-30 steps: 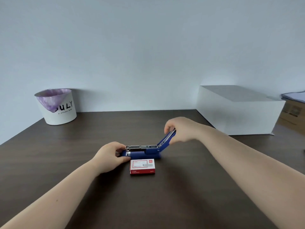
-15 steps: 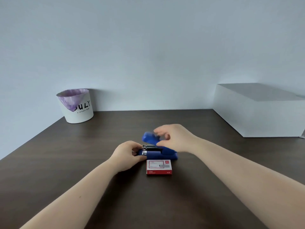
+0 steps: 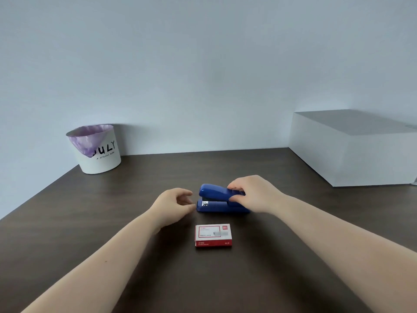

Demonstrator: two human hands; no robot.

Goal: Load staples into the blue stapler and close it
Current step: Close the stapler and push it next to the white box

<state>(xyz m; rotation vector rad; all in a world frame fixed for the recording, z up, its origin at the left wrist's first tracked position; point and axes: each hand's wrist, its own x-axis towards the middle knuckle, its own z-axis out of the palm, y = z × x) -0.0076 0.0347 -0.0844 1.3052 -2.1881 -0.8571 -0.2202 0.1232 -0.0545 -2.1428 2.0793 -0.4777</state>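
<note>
Right hand [image 3: 252, 194] clamps the stapler's [image 3: 222, 199] rear top, mid-table; left hand [image 3: 173, 205] hovers loosely apart beside its front. Rigid, smooth plastic: best pressed from above, base steadied.

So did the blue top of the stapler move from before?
Yes. The stapler's blue top swung down from tilted up at the right to lying over its base, under the right hand.
</note>
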